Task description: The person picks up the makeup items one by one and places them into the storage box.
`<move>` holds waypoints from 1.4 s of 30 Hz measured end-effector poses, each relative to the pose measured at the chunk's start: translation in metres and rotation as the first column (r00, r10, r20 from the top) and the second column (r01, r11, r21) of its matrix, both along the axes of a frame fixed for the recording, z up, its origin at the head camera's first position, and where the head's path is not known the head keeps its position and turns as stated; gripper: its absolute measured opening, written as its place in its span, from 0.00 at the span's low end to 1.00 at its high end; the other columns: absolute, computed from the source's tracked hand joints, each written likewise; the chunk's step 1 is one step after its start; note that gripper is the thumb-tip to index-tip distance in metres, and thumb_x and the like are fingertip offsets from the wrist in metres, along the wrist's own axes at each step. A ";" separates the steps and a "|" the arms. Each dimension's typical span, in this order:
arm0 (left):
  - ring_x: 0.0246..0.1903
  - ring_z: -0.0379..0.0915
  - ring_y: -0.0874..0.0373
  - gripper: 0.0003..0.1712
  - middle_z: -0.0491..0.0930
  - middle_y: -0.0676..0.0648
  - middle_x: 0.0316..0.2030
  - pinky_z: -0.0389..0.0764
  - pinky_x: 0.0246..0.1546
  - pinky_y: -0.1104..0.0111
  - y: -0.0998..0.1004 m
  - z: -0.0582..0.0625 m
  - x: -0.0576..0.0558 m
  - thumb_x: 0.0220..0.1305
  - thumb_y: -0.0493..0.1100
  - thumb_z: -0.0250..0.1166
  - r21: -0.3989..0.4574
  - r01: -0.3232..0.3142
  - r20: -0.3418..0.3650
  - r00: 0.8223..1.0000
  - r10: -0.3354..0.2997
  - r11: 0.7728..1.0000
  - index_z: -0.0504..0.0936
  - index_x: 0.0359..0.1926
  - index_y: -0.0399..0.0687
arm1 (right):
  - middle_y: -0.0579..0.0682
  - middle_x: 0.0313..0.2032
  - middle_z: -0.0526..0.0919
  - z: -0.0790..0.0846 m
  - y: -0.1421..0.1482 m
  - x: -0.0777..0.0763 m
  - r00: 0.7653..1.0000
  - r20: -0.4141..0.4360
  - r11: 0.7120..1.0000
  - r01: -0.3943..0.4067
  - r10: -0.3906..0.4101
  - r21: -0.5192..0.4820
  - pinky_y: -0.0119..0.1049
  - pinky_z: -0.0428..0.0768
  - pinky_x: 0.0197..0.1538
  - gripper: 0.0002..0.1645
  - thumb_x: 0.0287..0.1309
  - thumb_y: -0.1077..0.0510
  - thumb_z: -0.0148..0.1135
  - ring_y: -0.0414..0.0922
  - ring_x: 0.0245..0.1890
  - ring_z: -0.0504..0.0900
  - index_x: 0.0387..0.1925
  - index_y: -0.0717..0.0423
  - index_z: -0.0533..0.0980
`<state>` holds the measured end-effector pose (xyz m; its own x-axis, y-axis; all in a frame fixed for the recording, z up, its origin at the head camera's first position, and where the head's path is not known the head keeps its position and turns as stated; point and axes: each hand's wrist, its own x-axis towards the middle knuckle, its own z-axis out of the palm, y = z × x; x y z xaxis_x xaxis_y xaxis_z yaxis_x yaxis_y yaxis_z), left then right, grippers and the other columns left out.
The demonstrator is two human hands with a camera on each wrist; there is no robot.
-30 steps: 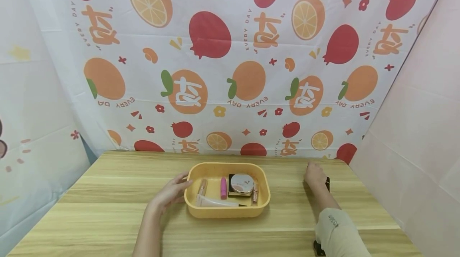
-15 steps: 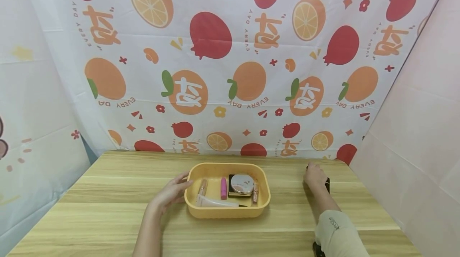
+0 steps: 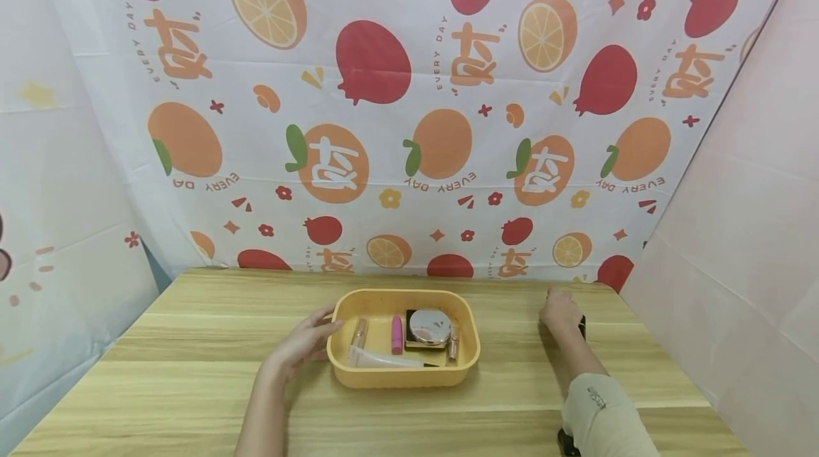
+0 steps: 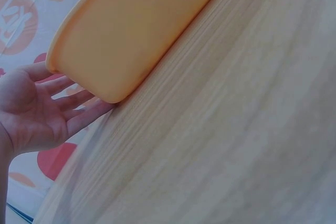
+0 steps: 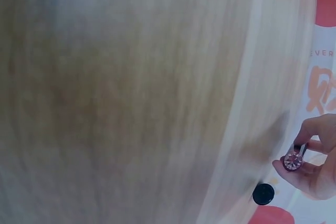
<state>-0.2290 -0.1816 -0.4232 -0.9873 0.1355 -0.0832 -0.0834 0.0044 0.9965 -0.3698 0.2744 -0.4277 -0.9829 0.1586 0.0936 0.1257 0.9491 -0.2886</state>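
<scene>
My left hand [image 3: 309, 338] rests against the left end of a yellow plastic bin [image 3: 404, 377], fingers fairly straight; the left wrist view shows them reaching along its outer wall. Inside lie a bright pink tube [image 3: 397, 335], a round silver compact [image 3: 430, 327] on a dark square case, a clear squeeze tube [image 3: 389, 359] with a black tip, and slim tubes at either end. Far right, my right hand [image 3: 560, 313] pinches a small dark tube with a faceted clear end [image 5: 293, 161]. Next to it in the right wrist view is a black round end [image 5: 263, 194].
The wooden table [image 3: 192, 372] runs back to a fruit-print cloth [image 3: 397, 208]. Similar pale cloth hangs at both sides. A black item [image 3: 583, 327] shows just right of my right hand. Another dark object [image 3: 566, 442] is partly hidden by the beige sleeve.
</scene>
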 end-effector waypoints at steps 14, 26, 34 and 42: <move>0.59 0.54 0.33 0.33 0.47 0.24 0.63 0.70 0.51 0.49 0.000 0.001 0.001 0.69 0.39 0.49 0.003 0.033 -0.007 0.999 -0.033 0.999 0.47 0.68 0.30 | 0.70 0.39 0.71 0.004 -0.006 0.004 0.999 -0.024 0.999 -0.040 0.040 -0.016 0.54 0.74 0.28 0.23 0.51 0.63 0.58 0.62 0.33 0.75 0.51 0.62 0.68; 0.59 0.54 0.33 0.33 0.48 0.24 0.63 0.70 0.51 0.49 -0.001 0.001 0.001 0.69 0.40 0.49 0.001 0.025 -0.008 1.000 -0.025 1.000 0.48 0.68 0.31 | 0.64 0.37 0.73 0.017 -0.018 0.016 0.995 -0.020 0.995 -0.094 0.094 -0.034 0.38 0.67 0.17 0.26 0.54 0.62 0.52 0.50 0.22 0.70 0.57 0.60 0.66; 0.60 0.53 0.33 0.33 0.48 0.25 0.64 0.70 0.51 0.49 0.000 0.000 0.001 0.68 0.40 0.49 0.003 0.022 -0.009 1.000 -0.022 1.000 0.48 0.68 0.31 | 0.62 0.36 0.76 0.030 -0.032 0.018 0.991 -0.054 0.991 -0.125 0.123 -0.051 0.42 0.72 0.23 0.29 0.53 0.61 0.56 0.53 0.28 0.74 0.58 0.61 0.65; 0.59 0.55 0.33 0.32 0.49 0.25 0.63 0.70 0.51 0.49 0.001 0.001 0.000 0.68 0.40 0.50 -0.004 0.001 -0.010 1.000 -0.001 1.000 0.50 0.67 0.32 | 0.66 0.44 0.72 0.047 -0.049 0.023 0.987 -0.104 0.989 -0.133 0.126 -0.066 0.53 0.76 0.32 0.31 0.52 0.60 0.61 0.60 0.41 0.75 0.59 0.60 0.65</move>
